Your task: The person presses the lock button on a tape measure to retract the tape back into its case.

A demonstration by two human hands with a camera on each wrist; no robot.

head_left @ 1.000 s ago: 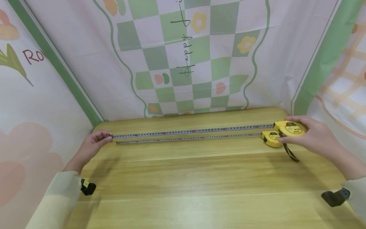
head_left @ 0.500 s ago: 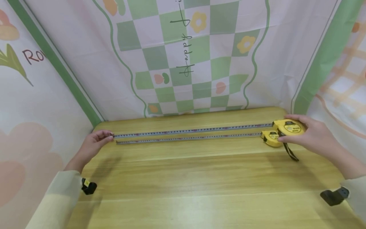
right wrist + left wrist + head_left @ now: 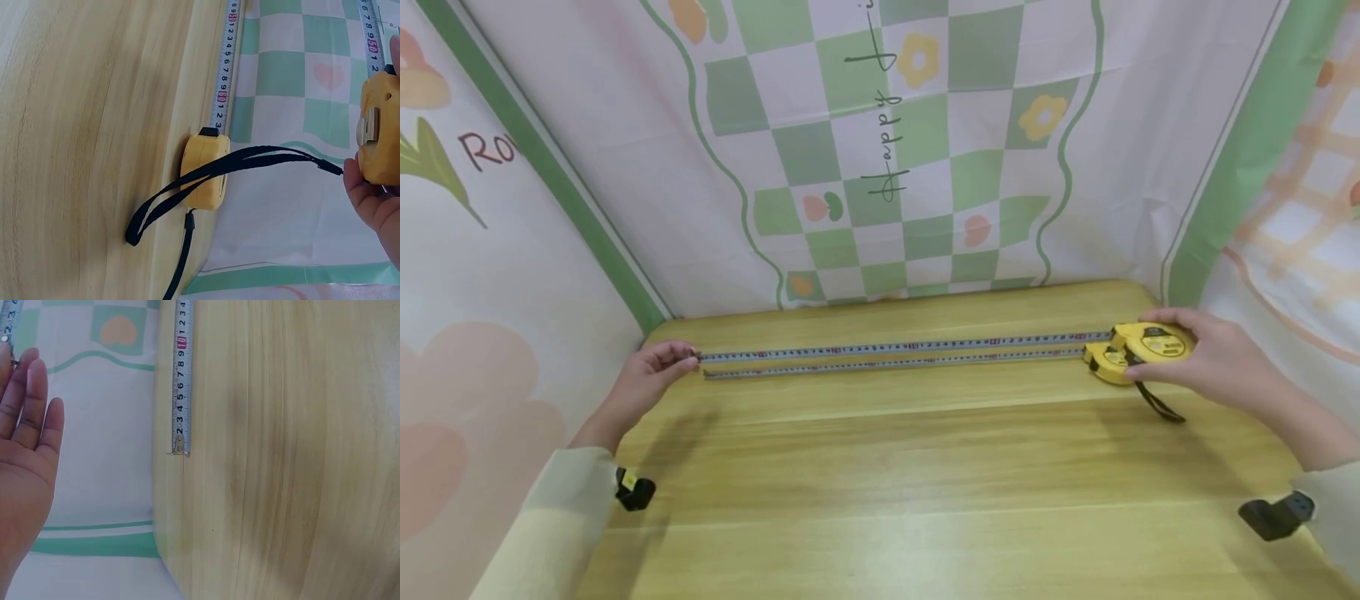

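In the head view, my left hand [image 3: 655,375] pinches the hooked end of a tape measure's blade [image 3: 880,347] between thumb and fingers. At the other end of that blade, my right hand [image 3: 1217,354] grips the yellow case of the tape measure [image 3: 1161,342]. In the right wrist view this held case [image 3: 381,137] is raised above the table, its black strap [image 3: 250,161] hanging across. A second, smaller yellow tape measure [image 3: 1111,365] lies on the table, its blade [image 3: 180,394] pulled out nearly parallel to the first. Neither hand visibly holds the smaller one.
The wooden table [image 3: 880,475] stretches toward me in front of both blades. A cloth printed with green checks [image 3: 895,158] hangs behind the table's far edge, with more printed cloth at both sides. Black wrist cameras [image 3: 1276,515] sit at both sleeves.
My right hand has brought the held tape measure slightly lower and left in the head view, closer to the smaller one. My left hand has shifted a little right.
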